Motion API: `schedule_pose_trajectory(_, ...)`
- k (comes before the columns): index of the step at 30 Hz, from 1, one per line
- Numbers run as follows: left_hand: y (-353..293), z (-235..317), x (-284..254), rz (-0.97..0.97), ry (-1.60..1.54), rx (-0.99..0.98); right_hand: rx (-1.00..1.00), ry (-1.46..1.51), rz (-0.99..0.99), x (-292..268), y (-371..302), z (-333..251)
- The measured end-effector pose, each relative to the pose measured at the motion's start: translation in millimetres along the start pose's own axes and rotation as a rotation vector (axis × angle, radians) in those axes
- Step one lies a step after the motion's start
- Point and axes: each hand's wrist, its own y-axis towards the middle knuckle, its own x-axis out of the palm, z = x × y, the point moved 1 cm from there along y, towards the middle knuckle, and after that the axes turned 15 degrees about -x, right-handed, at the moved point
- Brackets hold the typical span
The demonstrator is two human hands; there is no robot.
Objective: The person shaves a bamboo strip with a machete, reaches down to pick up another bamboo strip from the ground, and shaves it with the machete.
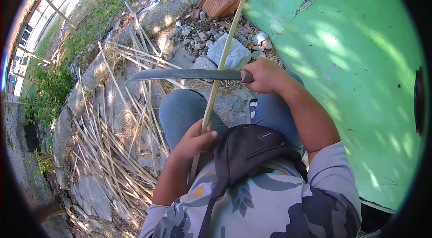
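Observation:
My left hand (194,141) is closed around the lower part of a long pale wooden strip (230,35), which looks like split bamboo. The strip slants upward and away from me, past my knees. In my right hand (265,76) is the dark handle of a machete (180,74), gripped in a fist. Its long grey blade points left and lies across the strip at about mid-length, over it in this view. Whether the edge bites into the strip, I cannot tell.
Many similar loose strips (112,161) lie piled on the stony ground to my left. Ahead are a pale stone block (229,52), gravel and stacked orange roof tiles (220,0). A green wall (351,80) stands close on my right. Green plants (47,103) grow at the far left.

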Motion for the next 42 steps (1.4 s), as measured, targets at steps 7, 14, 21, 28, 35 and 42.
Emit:
schedule_pose_trajectory(7,-2,0,0,-0.028,-0.078,0.007,-0.071,0.020,-0.028,25,0,-13)
schedule_pose_trajectory(14,0,2,-1,0.000,-0.110,-0.018,-0.028,-0.030,0.024,23,14,8)
schedule_pose_trajectory(21,-3,-7,-2,-0.007,-0.058,0.002,-0.076,-0.051,-0.122,21,14,-18)
schedule_pose_trajectory(28,0,1,2,-0.001,0.004,0.066,0.101,0.096,0.085,15,21,10)
schedule_pose_trajectory(35,-2,-4,2,0.040,0.098,0.089,-0.111,-0.153,-0.213,19,21,-18)
schedule_pose_trajectory(42,-2,1,-3,-0.030,-0.086,-0.014,0.047,0.077,0.004,18,33,20)
